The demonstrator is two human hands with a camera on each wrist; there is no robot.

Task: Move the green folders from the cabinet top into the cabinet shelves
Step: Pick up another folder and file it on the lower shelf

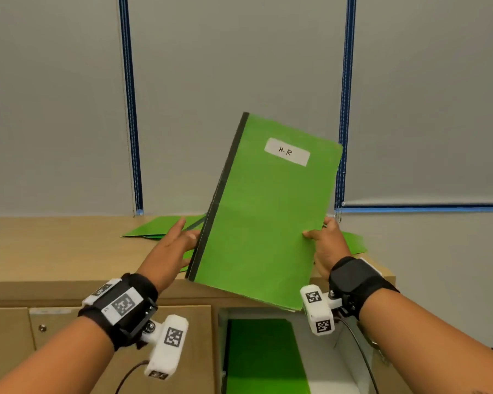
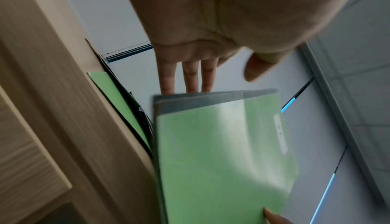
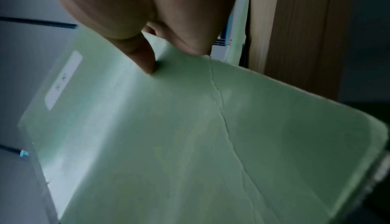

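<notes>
A green folder (image 1: pixel 265 211) with a dark spine and a white "H.R" label stands tilted in the air above the wooden cabinet top (image 1: pixel 54 245). My right hand (image 1: pixel 325 240) pinches its right edge, thumb (image 3: pixel 145 61) on the front cover and fingers behind. My left hand (image 1: pixel 180 240) lies along the spine with straight fingers (image 2: pixel 190 79) reaching behind the folder (image 2: pixel 221 152), the thumb held apart. More green folders lie flat on the cabinet top at the left (image 1: pixel 160 227) and right (image 1: pixel 353 243). Another green folder (image 1: pixel 262 354) lies inside the open shelf below.
The open shelf compartment (image 1: pixel 319 365) with pale walls sits right under the held folder. A closed wooden door (image 1: pixel 199 351) is to its left. Grey blinds (image 1: pixel 239 66) with blue edging hang behind the cabinet.
</notes>
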